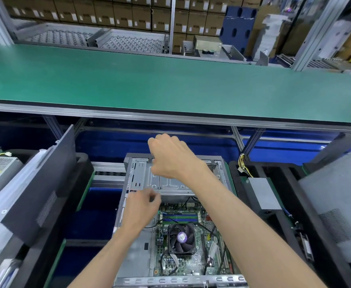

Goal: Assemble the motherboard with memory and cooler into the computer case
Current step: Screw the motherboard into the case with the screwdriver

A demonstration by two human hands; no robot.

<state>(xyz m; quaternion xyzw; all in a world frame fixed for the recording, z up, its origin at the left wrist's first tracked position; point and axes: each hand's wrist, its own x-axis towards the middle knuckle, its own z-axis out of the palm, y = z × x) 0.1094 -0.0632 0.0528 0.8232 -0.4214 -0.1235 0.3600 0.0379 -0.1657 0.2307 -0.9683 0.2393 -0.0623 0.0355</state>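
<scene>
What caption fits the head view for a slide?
Both hands, left and right, reach into the open computer case holding motherboard and cooler.

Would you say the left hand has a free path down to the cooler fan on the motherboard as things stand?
Probably yes. The left hand hovers at the case's left edge, just up-left of the cooler fan, whose top is uncovered. Only thin black cables run nearby; the right forearm crosses further right.
</scene>
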